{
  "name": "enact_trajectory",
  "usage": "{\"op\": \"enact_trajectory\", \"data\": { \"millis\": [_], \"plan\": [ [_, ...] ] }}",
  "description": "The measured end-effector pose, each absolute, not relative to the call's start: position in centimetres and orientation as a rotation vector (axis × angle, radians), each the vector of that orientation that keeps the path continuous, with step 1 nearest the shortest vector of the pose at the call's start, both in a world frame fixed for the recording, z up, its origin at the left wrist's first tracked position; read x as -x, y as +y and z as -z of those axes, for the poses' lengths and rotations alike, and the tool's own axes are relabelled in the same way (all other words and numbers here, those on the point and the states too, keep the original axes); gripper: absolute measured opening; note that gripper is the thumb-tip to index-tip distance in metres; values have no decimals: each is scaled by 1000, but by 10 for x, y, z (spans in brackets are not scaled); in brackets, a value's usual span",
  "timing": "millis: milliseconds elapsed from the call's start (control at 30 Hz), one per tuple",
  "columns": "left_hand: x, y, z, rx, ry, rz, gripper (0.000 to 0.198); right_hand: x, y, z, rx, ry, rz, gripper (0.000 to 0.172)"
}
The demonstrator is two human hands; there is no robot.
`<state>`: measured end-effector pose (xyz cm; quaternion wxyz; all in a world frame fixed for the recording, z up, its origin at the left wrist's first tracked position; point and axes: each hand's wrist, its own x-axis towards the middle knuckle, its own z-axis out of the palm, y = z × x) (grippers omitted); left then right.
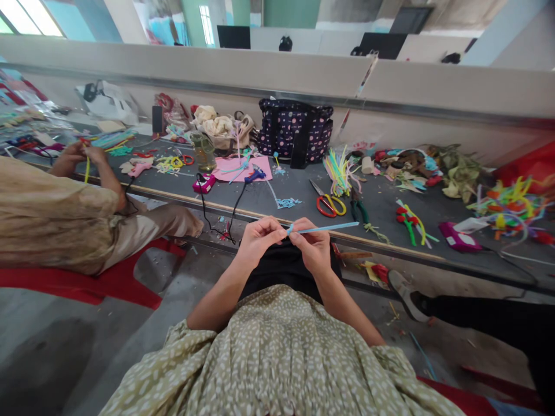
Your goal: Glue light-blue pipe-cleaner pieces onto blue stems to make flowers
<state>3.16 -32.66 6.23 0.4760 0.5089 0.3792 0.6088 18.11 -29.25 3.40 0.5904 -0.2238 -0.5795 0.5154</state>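
Observation:
Between my two hands, just over the table's front edge, is a light blue pipe cleaner (pixel 332 227). Its free end points out to the right. My left hand (pixel 262 238) pinches the bent end between thumb and finger. Close beside it, my right hand (pixel 312 245) is closed on the same strip. Beyond my hands lie a small pile of cut blue pieces (pixel 288 203), red-and-yellow-handled scissors (pixel 330 205) with open blades, and green-handled pliers (pixel 359 209). A blue glue gun (pixel 255 175) rests on a pink sheet (pixel 225 166).
A dark patterned bag (pixel 281 130) stands at the back, near a jar of liquid (pixel 203 151). Upright pipe cleaners (pixel 340 172) are bunched right of it. Purple boxes (pixel 460 236) with cords sit on the table. A co-worker (pixel 56 208) sits at left; another person's leg (pixel 477 312) shows at right.

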Motion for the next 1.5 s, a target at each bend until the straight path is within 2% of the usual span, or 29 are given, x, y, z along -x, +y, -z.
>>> {"op": "enact_trajectory", "data": {
  "millis": [267, 367, 600, 700, 833, 1167, 1500],
  "plan": [
    [-32, -321, -61, -821, 792, -1236, 28, -179, -294, -35, 491, -1368, -1139, 2],
    [-35, -320, -57, -844, 801, -1265, 30, -177, -293, -36, 509, -1324, -1179, 5],
    [-35, -323, -47, -1511, 1126, -1666, 20, -173, -292, -39, 587, -1094, -1466, 12],
    [-32, -323, -46, -1950, 1197, -1809, 7, -172, -294, -41, 571, -1064, -1505, 12],
    [-29, -321, -43, -2275, 1205, -1933, 10, -172, -295, -42, 565, -1053, -1510, 12],
    [-27, -321, -48, -2652, 1269, -1948, 13, -170, -297, -43, 577, -1027, -1504, 11],
    [-26, -323, -48, -2556, 1282, -1913, 9, -171, -297, -38, 534, -1130, -1400, 7]
  ]
}}
